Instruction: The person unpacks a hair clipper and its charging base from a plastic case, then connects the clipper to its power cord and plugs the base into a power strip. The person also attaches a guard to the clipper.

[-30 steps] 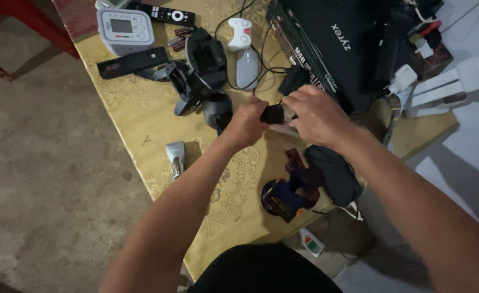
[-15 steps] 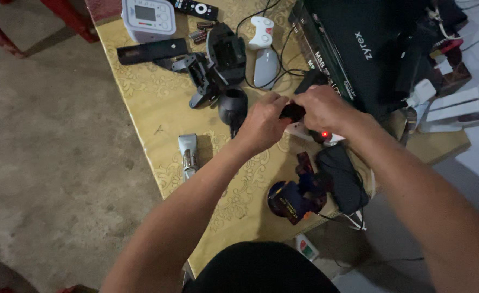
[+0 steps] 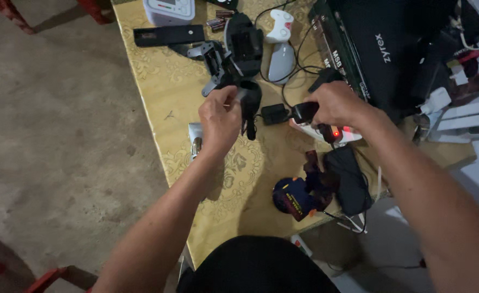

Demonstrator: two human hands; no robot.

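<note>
Lying at the left edge of the gold-patterned bench (image 3: pixel 158 87), a flat black bar (image 3: pixel 169 35) and, nearer, a silver hair clipper (image 3: pixel 195 140) half hidden under the left hand (image 3: pixel 220 116). Pinching the top of a black rounded gadget (image 3: pixel 248 106) with a narrow grip, fingers closed on it, lifting it just above the cloth; possibly slipping, since only the fingertips are holding, and dropping onto the clipper below. Sitting between the hands, a small black adapter (image 3: pixel 275 114), cords trailing from it toward the grey mouse (image 3: pixel 281 61); possibly snagging and dragging things. Clamping a black plug (image 3: pixel 304 111) in the right hand (image 3: pixel 337 104), grip closed around it, just above the white power strip (image 3: pixel 326 133) with red lights glowing; risking yanking the strip off the bench.
</note>
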